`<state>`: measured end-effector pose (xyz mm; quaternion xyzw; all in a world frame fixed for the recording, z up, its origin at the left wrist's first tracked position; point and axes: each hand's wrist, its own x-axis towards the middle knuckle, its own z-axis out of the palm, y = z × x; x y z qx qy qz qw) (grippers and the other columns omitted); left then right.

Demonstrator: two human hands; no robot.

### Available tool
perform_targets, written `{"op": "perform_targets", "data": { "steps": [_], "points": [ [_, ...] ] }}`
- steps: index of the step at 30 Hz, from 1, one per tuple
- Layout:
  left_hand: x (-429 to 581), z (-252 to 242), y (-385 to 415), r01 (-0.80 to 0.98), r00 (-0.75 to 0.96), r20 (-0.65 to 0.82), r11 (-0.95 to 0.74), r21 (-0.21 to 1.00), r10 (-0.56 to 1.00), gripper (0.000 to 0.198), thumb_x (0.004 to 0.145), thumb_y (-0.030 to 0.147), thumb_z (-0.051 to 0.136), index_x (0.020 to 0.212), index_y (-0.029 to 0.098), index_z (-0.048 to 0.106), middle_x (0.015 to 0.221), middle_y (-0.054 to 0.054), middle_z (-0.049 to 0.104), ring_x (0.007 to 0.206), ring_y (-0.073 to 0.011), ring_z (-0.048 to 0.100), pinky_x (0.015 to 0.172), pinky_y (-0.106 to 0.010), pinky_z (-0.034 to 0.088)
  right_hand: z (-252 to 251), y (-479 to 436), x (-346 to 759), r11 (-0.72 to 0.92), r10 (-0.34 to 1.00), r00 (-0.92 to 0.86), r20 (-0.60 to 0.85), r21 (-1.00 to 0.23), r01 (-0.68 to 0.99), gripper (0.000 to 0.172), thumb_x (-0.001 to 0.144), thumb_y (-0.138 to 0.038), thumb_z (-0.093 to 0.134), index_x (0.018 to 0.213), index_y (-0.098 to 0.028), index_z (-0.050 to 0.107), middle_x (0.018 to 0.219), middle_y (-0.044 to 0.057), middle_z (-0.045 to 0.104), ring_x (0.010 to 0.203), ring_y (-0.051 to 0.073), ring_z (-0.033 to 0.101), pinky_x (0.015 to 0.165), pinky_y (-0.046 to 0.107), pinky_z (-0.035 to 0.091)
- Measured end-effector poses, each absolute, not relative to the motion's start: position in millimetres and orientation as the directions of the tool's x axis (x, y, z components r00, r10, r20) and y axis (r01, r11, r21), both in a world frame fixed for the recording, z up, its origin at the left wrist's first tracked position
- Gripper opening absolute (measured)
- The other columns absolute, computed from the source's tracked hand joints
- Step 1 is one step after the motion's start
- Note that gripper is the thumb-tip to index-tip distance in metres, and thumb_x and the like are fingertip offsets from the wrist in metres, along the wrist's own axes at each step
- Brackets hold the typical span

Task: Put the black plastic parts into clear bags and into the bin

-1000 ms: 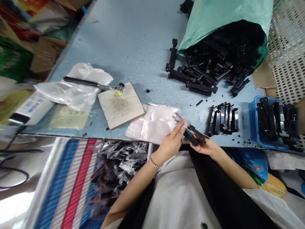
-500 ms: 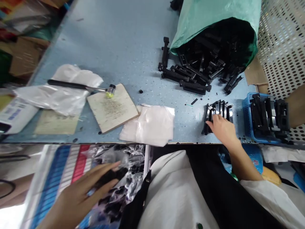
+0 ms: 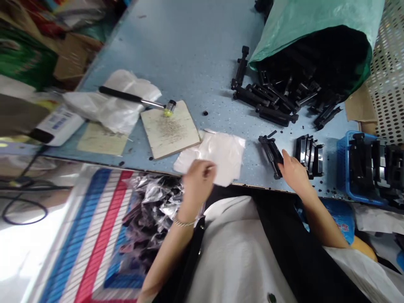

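My left hand point(image 3: 199, 182), blurred, is curled over the near edge of a stack of clear plastic bags point(image 3: 225, 155); whether anything is between its fingers I cannot make out. At the front of the table, my right hand point(image 3: 295, 173) has thumb and fingers closed at the right side of a long black plastic part point(image 3: 271, 155), which leans at a slant. Just right of that hand stands a small row of similar black parts point(image 3: 309, 155) with shiny metal-like faces.
A green sack point(image 3: 318, 21) spills black parts at the back right. Right of my hand is a blue basket point(image 3: 344, 164) of parts. A hammer point(image 3: 135, 99) lies across a plastic bag and a board point(image 3: 173, 130). Below the table edge, a striped crate point(image 3: 91, 235) holds bagged parts.
My left hand has come up from the crate, where it held a black part, to the plastic bags. My right hand has drawn one black part leftward from the row. The view has shifted.
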<state>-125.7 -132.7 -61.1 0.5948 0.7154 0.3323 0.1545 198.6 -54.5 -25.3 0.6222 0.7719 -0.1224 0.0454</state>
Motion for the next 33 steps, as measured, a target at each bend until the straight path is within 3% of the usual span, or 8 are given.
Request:
{"op": "perform_targets", "data": {
  "steps": [3, 6, 8, 11, 16, 21, 28, 33],
  "points": [
    [-75.8, -70.9, -97.0, 0.757, -0.101, 0.196, -0.053, 0.651, 0.975, 0.014, 0.088, 0.031, 0.069, 0.086, 0.017, 0.067, 0.105, -0.014, 0.067, 0.096, -0.0267, 0.065, 0.087, -0.040, 0.054, -32.9, -48.3, 194.6, 0.051, 0.926, -0.222, -0.304, -0.484, 0.874, 0.048, 0.096, -0.028, 0.047, 0.142, -0.015, 0.051, 0.109, 0.016, 0.073, 0.098, 0.032, 0.070, 0.085, 0.045, 0.055],
    [-75.9, -87.4, -80.4, 0.667, -0.070, 0.113, -0.038, 0.744, 0.991, 0.016, 0.091, 0.018, 0.057, 0.079, 0.019, 0.067, 0.098, -0.010, 0.068, 0.094, -0.0231, 0.066, 0.088, -0.038, 0.054, -40.6, -48.2, 190.9, -0.107, 0.919, -0.263, -0.293, -0.829, 0.549, 0.040, 0.091, -0.036, 0.056, 0.129, -0.022, 0.059, 0.108, 0.008, 0.073, 0.100, 0.026, 0.070, 0.087, 0.041, 0.056],
    [-89.8, -92.3, -78.2, 0.557, -0.076, 0.053, -0.001, 0.830, 0.996, 0.015, 0.088, 0.018, 0.059, 0.077, 0.020, 0.069, 0.094, -0.007, 0.067, 0.088, -0.0199, 0.066, 0.084, -0.035, 0.055, -43.2, -49.7, 184.2, -0.227, 0.911, -0.267, -0.313, -0.924, 0.307, 0.032, 0.087, -0.043, 0.063, 0.113, -0.023, 0.063, 0.100, 0.006, 0.073, 0.094, 0.024, 0.070, 0.081, 0.038, 0.058],
    [-105.2, -90.8, -78.4, 0.454, -0.107, -0.023, 0.070, 0.888, 0.994, 0.013, 0.081, 0.025, 0.070, 0.070, 0.019, 0.068, 0.084, -0.004, 0.065, 0.077, -0.0171, 0.063, 0.073, -0.031, 0.055, -41.0, -48.6, 164.1, -0.401, 0.868, -0.315, -0.383, -0.916, 0.007, 0.030, 0.079, -0.049, 0.072, 0.091, -0.024, 0.062, 0.088, 0.004, 0.071, 0.084, 0.023, 0.070, 0.075, 0.039, 0.059],
    [-99.8, -84.9, -77.9, 0.449, -0.124, -0.035, 0.088, 0.889, 0.992, 0.015, 0.082, 0.027, 0.067, 0.069, 0.020, 0.072, 0.090, -0.007, 0.069, 0.083, -0.0182, 0.066, 0.076, -0.033, 0.055, -38.0, -36.9, 116.0, -0.510, 0.835, -0.402, -0.376, -0.802, -0.309, 0.030, 0.075, -0.049, 0.075, 0.074, -0.025, 0.057, 0.083, 0.001, 0.069, 0.087, 0.023, 0.069, 0.089, 0.050, 0.058],
    [-98.7, -67.4, -92.1, 0.358, -0.188, 0.010, 0.060, 0.932, 0.982, 0.011, 0.082, 0.022, 0.063, 0.090, 0.018, 0.071, 0.095, -0.006, 0.072, 0.079, -0.0167, 0.068, 0.070, -0.029, 0.057, -68.3, -29.2, 82.7, -0.505, 0.847, -0.383, -0.369, -0.782, -0.364, 0.035, 0.068, -0.048, 0.082, 0.075, -0.024, 0.057, 0.079, -0.002, 0.065, 0.087, 0.020, 0.068, 0.092, 0.046, 0.058],
    [-119.2, -54.2, -96.3, 0.711, 0.032, 0.175, -0.145, 0.688, 0.984, 0.045, 0.080, 0.001, 0.043, 0.106, 0.020, 0.075, 0.112, -0.009, 0.074, 0.111, -0.0251, 0.067, 0.102, -0.047, 0.054, -80.9, -30.8, 93.5, -0.437, 0.883, -0.302, -0.358, -0.863, -0.254, 0.035, 0.075, -0.054, 0.073, 0.079, -0.027, 0.053, 0.090, 0.003, 0.068, 0.099, 0.024, 0.068, 0.093, 0.047, 0.059],
    [-114.3, -65.2, -90.4, 0.636, -0.051, 0.142, -0.078, 0.768, 0.988, 0.057, 0.083, 0.006, 0.048, 0.138, 0.019, 0.060, 0.142, -0.015, 0.059, 0.092, -0.0178, 0.069, 0.086, -0.036, 0.061, -47.4, -51.5, 126.7, -0.631, 0.748, -0.449, -0.489, -0.732, -0.256, 0.025, 0.086, -0.046, 0.058, 0.096, -0.024, 0.064, 0.097, 0.007, 0.070, 0.090, 0.021, 0.066, 0.070, 0.036, 0.061]
  ]
}}
